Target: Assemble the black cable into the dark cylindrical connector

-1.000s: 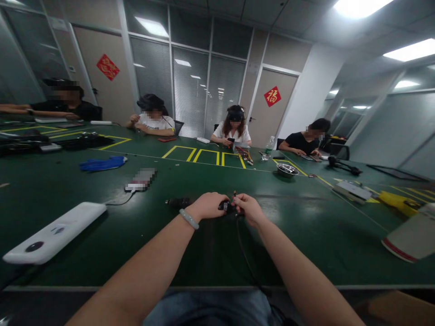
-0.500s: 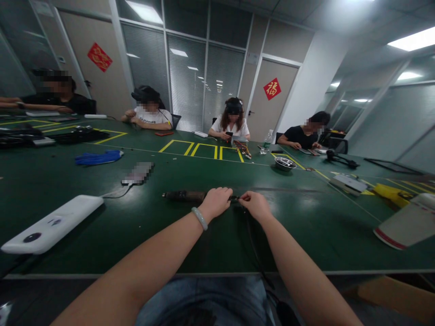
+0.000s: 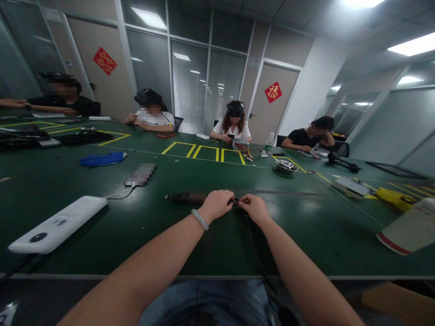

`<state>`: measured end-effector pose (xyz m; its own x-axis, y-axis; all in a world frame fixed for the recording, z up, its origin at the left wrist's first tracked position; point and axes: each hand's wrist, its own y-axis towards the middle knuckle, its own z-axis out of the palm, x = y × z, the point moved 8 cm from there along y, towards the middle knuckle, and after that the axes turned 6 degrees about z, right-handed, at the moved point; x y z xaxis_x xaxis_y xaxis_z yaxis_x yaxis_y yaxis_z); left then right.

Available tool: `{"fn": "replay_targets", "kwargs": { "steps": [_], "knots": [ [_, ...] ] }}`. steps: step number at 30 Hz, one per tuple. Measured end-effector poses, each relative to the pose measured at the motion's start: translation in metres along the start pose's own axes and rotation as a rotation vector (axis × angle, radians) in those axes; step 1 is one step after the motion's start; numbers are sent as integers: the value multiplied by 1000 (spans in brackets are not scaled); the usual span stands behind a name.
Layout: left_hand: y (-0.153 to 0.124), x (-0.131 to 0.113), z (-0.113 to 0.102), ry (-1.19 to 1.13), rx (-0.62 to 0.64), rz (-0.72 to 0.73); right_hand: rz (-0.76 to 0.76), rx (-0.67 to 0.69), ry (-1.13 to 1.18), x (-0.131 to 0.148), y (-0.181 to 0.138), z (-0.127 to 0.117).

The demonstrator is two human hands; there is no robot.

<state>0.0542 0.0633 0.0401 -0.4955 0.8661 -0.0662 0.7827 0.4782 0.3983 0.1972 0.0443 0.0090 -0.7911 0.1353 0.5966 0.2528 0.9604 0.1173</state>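
Note:
A dark electric screwdriver (image 3: 190, 198) lies sideways on the green table (image 3: 163, 249), its narrow tip pointing left. My left hand (image 3: 218, 203), with a pale bangle at the wrist, is closed over its right end. My right hand (image 3: 254, 208) pinches the black cable (image 3: 251, 244) close to where it meets the screwdriver's tail. The fingertips of both hands nearly touch there, and they partly hide the joint. From my right hand the cable runs down over the table's front edge.
On the left are a white power bank (image 3: 59, 224), a phone (image 3: 141, 174) and blue gloves (image 3: 103, 158). A metal bowl (image 3: 286, 166), a water bottle (image 3: 268, 145), a yellow object (image 3: 394, 198) and a paper cup (image 3: 409, 226) stand to the right. Several people sit across the table.
My right hand has come slightly left, closer to my left hand. The view has shifted a little. A person at the far right has raised a hand to the head.

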Motion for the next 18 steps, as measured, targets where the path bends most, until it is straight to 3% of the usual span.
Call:
{"fn": "replay_targets", "kwargs": {
  "steps": [11, 18],
  "knots": [
    [0, 0, -2, 6, -6, 2, 38, -5, 1, 0, -1, 3],
    [1, 0, -1, 14, 20, -16, -75, -45, -158, 18, -6, 2]
  ]
}}
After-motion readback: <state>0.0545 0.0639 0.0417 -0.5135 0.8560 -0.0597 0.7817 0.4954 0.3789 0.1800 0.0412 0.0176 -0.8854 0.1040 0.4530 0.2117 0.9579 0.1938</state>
